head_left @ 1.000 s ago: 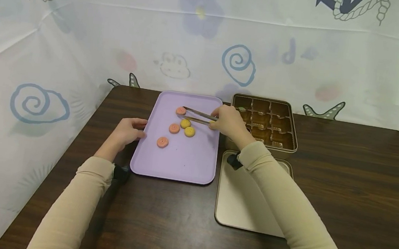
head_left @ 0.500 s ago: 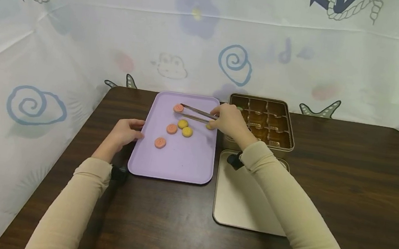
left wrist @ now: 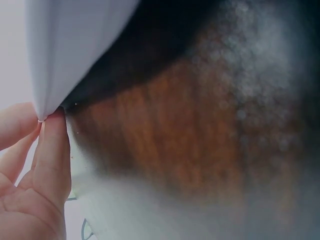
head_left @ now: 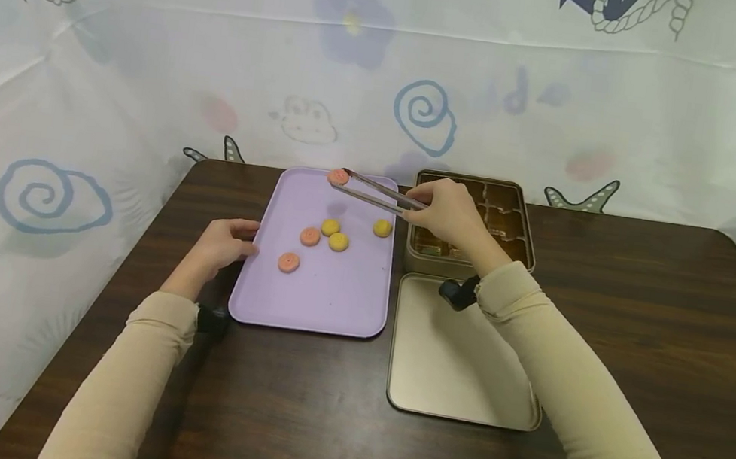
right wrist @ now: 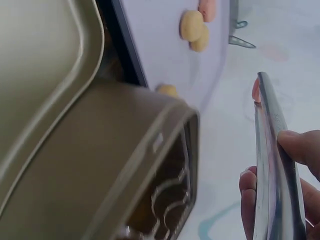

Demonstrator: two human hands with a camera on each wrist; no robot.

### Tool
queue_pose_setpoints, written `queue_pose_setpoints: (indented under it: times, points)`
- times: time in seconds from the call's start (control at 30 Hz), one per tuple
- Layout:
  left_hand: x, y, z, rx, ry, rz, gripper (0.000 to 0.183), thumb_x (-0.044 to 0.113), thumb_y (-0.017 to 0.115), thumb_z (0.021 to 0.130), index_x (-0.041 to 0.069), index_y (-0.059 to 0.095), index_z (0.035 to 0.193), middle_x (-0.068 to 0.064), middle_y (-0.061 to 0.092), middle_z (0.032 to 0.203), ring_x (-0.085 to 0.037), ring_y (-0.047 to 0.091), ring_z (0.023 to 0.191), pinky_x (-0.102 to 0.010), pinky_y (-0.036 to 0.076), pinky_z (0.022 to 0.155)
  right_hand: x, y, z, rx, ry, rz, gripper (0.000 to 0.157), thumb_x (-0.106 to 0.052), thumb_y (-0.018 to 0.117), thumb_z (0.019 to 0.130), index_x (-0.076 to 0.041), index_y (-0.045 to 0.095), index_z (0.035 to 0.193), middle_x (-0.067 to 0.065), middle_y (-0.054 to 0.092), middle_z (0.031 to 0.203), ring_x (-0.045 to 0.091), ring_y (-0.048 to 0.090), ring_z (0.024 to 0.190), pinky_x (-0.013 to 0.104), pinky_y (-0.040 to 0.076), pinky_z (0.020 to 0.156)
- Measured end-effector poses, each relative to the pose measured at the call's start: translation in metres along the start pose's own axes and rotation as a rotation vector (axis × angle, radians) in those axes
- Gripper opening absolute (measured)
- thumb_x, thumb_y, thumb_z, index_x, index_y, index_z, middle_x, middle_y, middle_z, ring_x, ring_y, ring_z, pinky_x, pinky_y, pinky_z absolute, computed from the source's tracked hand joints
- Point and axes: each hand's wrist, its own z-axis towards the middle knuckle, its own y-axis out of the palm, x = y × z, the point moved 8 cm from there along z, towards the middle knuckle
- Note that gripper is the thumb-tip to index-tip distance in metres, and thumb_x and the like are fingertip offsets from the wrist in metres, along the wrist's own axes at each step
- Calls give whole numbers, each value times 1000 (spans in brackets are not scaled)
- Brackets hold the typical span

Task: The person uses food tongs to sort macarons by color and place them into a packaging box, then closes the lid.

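Above the tray (head_left: pixel 308 300), near its far edge, a pink disc (head_left: pixel 337 177) sits between the tips of the tongs (right wrist: pixel 284 180). The right hand (head_left: pixel 447 210) grips the tongs between thumb and fingers. The left hand (head_left: pixel 223 245) pinches the tray's left edge. Three yellow discs (head_left: pixel 338 241) lie on the tray.

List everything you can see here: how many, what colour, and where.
Wood-grain table: one, dark brown, beneath the items
Printed backdrop: one, white with sea-themed prints, behind the table
Tray: one, lavender, on the table
Tongs: one pair, silver, above the tray
Pink cookie-like discs: three, pink, two on the tray, one in the tongs
Yellow cookie-like discs: three, yellow, on the tray
Divided tin: one, gold with brown insert, right of the tray
Tin lid: one, gold, nearer the person than the tin
Wrist devices: two, black, one per wrist
Sleeves: two, cream, both arms
Left hand: one, bare, at the tray's left rim
Right hand: one, bare, holding the tongs
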Motion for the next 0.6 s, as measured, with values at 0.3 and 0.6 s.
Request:
queue_pose_setpoints:
  times: [0.3,0.6]
  points:
    - [0,-1,-2,1,0,3,54,-2,50,91,-6,36,143,-28,42,144,-39,50,124,-47,45,105,23,-34,-22,61,-4,23,38,-23,66,87,-8,65,122,15,68,116,26,60,85,33,46,69]
    - [1,0,-1,-4,5,6,54,-3,50,91,-6,36,143,-28,42,144,-40,50,124,-47,45,105,61,-63,-45,65,55,13,45,-27,63,90,-8,58,131,19,56,134,35,57,112,50,48,92]
